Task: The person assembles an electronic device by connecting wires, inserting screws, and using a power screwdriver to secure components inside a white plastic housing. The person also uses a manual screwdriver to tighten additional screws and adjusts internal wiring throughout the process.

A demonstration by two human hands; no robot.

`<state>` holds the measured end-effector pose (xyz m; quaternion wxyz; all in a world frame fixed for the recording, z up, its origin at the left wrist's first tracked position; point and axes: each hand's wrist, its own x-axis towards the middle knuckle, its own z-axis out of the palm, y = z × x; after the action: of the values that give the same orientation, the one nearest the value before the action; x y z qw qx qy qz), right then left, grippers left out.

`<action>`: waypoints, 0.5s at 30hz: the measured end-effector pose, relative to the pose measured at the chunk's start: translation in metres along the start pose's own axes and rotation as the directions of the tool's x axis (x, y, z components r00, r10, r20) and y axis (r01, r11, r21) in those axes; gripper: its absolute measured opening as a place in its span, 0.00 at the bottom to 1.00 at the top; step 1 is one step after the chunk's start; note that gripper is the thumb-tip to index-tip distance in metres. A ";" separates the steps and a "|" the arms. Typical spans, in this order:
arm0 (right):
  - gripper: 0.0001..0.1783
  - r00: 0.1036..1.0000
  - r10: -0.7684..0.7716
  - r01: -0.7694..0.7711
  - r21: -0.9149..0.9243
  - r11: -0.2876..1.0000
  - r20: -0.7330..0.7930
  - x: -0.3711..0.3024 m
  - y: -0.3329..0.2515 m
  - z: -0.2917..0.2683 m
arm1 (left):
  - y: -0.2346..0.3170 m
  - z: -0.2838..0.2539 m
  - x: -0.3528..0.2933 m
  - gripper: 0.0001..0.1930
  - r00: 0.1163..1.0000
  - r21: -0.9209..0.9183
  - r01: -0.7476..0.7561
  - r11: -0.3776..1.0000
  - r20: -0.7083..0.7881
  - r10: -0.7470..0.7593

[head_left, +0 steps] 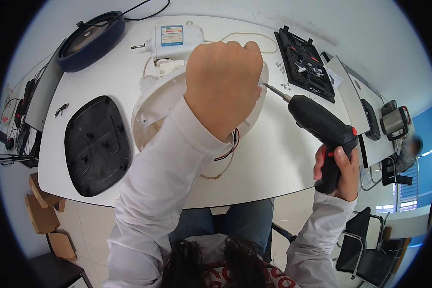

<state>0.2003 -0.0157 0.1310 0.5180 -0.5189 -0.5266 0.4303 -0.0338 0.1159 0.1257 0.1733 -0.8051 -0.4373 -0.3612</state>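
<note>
Screwing seems the step: right hand (346, 174) wraps the driver (319, 117), left hand (224, 86) curls over the shell (164, 101), hold hidden; next needs steady aim.

Over my feed, the powered screwdriver (320, 121) at three o'clock shows black with red trim; the housing (151, 116) toward eleven, white; the motor (192, 36) beyond, white with a blue-and-white label (172, 35); the cover (98, 149) at nine, black.

Bright, diffuse light; soft shadow on tabletop (269, 165) toward four o'clock. Straight edges bowed; rim black at nine o'clock.
</note>
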 end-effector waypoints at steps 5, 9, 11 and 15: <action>0.31 1.000 0.015 -0.015 0.010 1.000 -0.005 0.001 0.000 -0.001 | 0.000 0.000 0.000 0.22 1.000 -0.005 -0.006 1.000 -0.008 0.006; 0.31 1.000 0.015 -0.015 0.026 1.000 -0.006 0.000 0.001 0.000 | 0.000 -0.001 0.001 0.22 1.000 -0.007 -0.003 1.000 -0.005 0.003; 0.31 1.000 0.012 -0.012 0.027 1.000 0.004 0.001 0.001 -0.001 | 0.000 0.000 0.001 0.22 1.000 -0.005 -0.004 1.000 -0.006 0.004; 0.30 0.999 -0.008 0.008 0.012 1.000 -0.033 0.002 0.002 0.002 | 0.000 0.000 0.001 0.22 1.000 -0.010 -0.009 1.000 -0.014 0.009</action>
<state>0.1987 -0.0132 0.1291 0.5316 -0.5207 -0.5172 0.4229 -0.0339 0.1165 0.1261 0.1736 -0.8055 -0.4308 -0.3681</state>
